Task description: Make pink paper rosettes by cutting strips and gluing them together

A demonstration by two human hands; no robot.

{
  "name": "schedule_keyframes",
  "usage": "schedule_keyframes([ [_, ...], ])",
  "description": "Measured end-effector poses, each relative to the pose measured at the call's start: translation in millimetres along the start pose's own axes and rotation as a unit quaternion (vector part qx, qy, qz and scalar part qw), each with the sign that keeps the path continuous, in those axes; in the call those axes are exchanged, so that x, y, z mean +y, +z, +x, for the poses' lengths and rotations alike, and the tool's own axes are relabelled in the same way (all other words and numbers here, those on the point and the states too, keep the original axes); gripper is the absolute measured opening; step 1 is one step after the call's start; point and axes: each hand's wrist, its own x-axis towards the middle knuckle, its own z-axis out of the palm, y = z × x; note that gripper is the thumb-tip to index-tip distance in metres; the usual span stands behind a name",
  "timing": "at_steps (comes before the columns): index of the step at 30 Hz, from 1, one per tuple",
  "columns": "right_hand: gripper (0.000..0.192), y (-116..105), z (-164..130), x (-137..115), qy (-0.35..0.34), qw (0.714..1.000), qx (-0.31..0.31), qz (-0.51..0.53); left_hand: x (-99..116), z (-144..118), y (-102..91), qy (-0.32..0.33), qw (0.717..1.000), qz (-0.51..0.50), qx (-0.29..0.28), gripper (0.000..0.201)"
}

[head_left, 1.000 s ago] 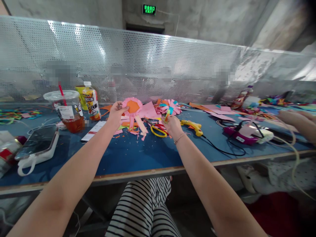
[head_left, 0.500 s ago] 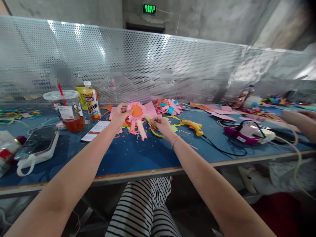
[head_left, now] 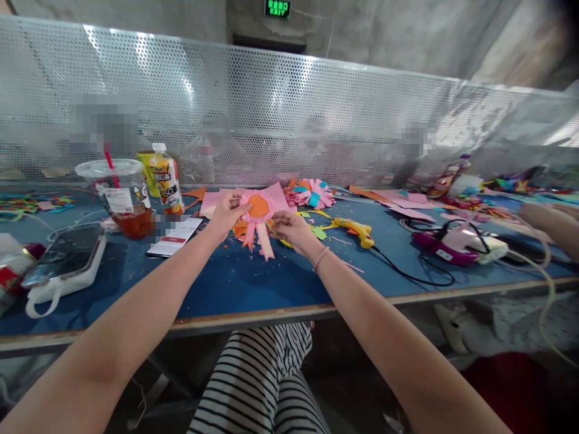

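A paper rosette with an orange centre, a pleated pink rim and pink and orange tails is held upright just over the blue table. My left hand pinches its left edge, thumb in front. At the lower right edge, the curled fingers of my right hand close on the rim. A sliver of green shows by those fingertips; whether it is held I cannot tell. Behind the rosette lies a sheet of pink paper. A second rosette, pink with blue strips, rests to the right.
A yellow glue gun with a black cord lies right of my hands. Left are a phone, a drink cup, a bottle and a power bank. A purple power strip and another person's arm are at right.
The rosette has shifted slightly right and down with my left hand. My right hand has moved in from beside the rosette to its right edge.
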Motion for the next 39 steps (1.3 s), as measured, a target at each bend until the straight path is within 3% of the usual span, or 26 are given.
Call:
schedule_keyframes([
  [9,0.051,-2,-3,-2,0.005,0.999,-0.027,0.023,-4,2,-2.9,0.017,1.000,-0.001,0.008,0.028],
  [25,0.052,2,-5,-8,-0.003,0.997,-0.043,0.067,0,3,-3.6,0.023,0.999,-0.020,0.035,0.024],
  [32,0.041,0,-5,-10,0.022,0.988,-0.051,0.143,1,2,-1.8,0.053,0.998,0.003,0.018,0.026],
  [39,0.016,5,-7,-10,0.007,0.992,-0.037,0.118,3,0,2.5,0.078,0.996,0.037,0.007,0.027],
])
